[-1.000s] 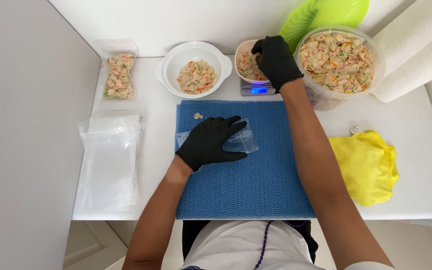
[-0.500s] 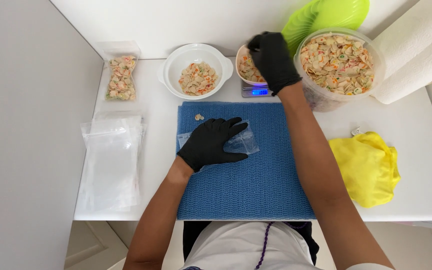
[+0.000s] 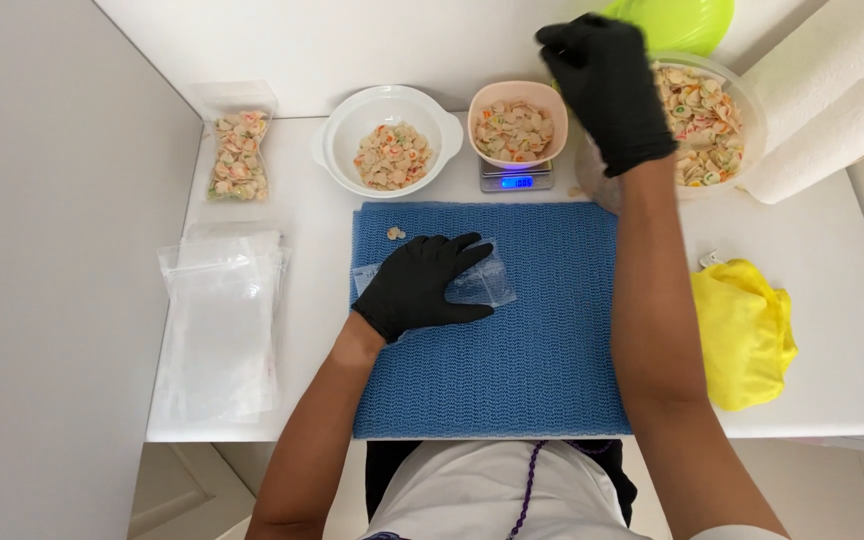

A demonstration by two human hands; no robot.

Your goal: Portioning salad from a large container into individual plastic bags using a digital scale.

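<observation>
Your right hand (image 3: 607,85) has lifted off the pink bowl (image 3: 517,125), fingers bunched; left hand (image 3: 422,285) spread flat on clear bag (image 3: 482,285).

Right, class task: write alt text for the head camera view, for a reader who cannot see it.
A person's black-gloved left hand presses a small clear bag flat on a blue mat, while the right hand is raised by a large tub of pasta shells. Beside it, a pink bowl of shells sits on a small scale.
</observation>
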